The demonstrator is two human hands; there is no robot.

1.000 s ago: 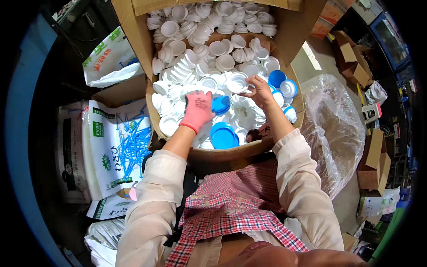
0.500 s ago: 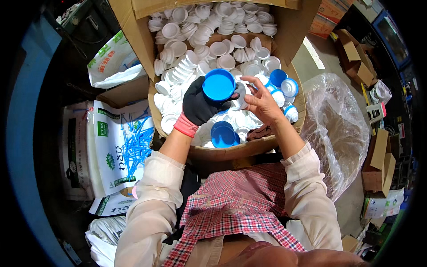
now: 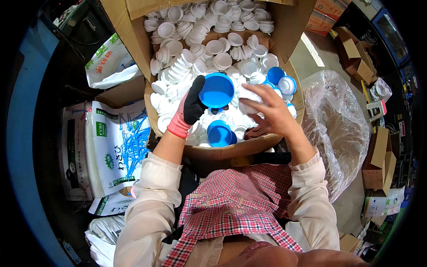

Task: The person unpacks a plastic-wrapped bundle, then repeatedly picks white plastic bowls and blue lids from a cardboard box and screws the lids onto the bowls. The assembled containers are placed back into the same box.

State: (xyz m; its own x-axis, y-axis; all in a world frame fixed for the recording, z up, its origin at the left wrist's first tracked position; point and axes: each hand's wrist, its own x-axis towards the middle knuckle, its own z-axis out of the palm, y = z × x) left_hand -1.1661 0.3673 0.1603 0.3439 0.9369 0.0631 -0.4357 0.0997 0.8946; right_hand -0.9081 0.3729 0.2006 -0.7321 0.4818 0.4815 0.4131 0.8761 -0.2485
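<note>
My left hand (image 3: 193, 104), in a black glove with a pink cuff, grips a round blue cap (image 3: 216, 90) at its left edge, its hollow facing up. To the right, my bare right hand (image 3: 275, 109) has its fingers curled over a white plastic piece (image 3: 250, 98), partly hidden by them. Both hands are above a cardboard box (image 3: 231, 152) heaped with white threaded plastic caps (image 3: 222, 61). Near the box's front wall lie blue caps (image 3: 219, 133). Beside my right hand, white caps with blue rims (image 3: 287, 85) rest on the heap.
A clear plastic bag (image 3: 333, 133) stands to the right of the box. On the left, thin blue plastic sticks (image 3: 134, 144) lie on a white printed sack (image 3: 104, 151). Open cardboard cartons (image 3: 378, 162) line the right side.
My right hand has drawn away to the right from the blue cap with the white piece. My left hand has shifted slightly left, and its fingers now sit at the cap's left side.
</note>
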